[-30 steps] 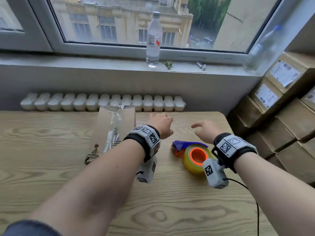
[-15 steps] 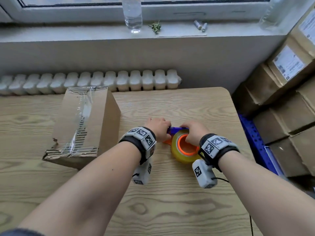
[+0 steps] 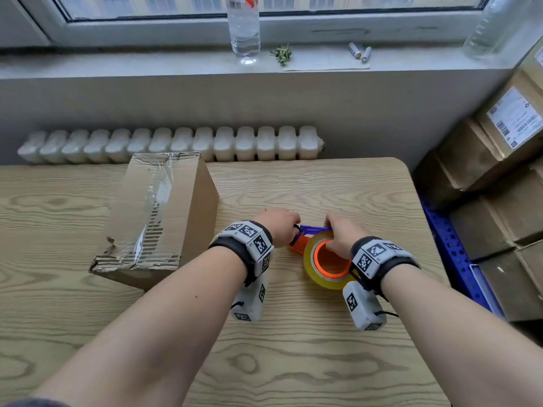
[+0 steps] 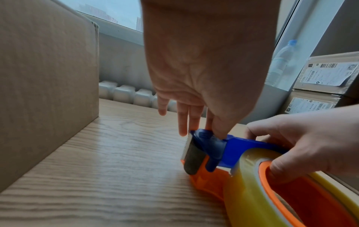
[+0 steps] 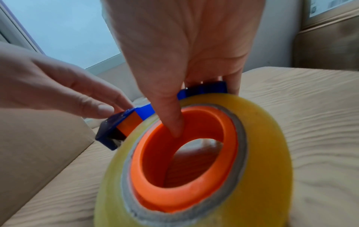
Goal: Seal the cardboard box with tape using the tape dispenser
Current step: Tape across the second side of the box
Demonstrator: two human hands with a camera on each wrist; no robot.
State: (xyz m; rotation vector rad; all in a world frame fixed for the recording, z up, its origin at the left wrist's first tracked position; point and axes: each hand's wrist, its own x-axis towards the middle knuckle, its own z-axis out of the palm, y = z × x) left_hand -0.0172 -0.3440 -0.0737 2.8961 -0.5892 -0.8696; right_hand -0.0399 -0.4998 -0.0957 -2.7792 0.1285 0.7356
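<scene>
Both of your hands are on the tape dispenser, which sits on the worktop a little right of the middle of the head view. It is blue and orange, with a fat yellow tape roll round an orange ring.

Your right hand is holding the roll. In the right wrist view your thumb dips inside the orange ring, and your other fingers curl over the top onto the blue part, so this hand is grasping the dispenser.

Your left hand is at the front end of the dispenser. In the left wrist view your thumb and a finger pinch the blue tip, just above the toothed cutting blade. The other fingers point down, loose and nearly straight.

The cardboard box is on the worktop in the left middle of the head view, just beside your left arm but not touching the dispenser. It lies long, with shiny clear tape down its top. Its near end is torn and ragged.

Behind the worktop, a white radiator runs along the wall. On the window sill at the top of the picture stand a water bottle, a small green sprig and two batteries. Brown boxes with white labels are piled up at the right edge.
</scene>
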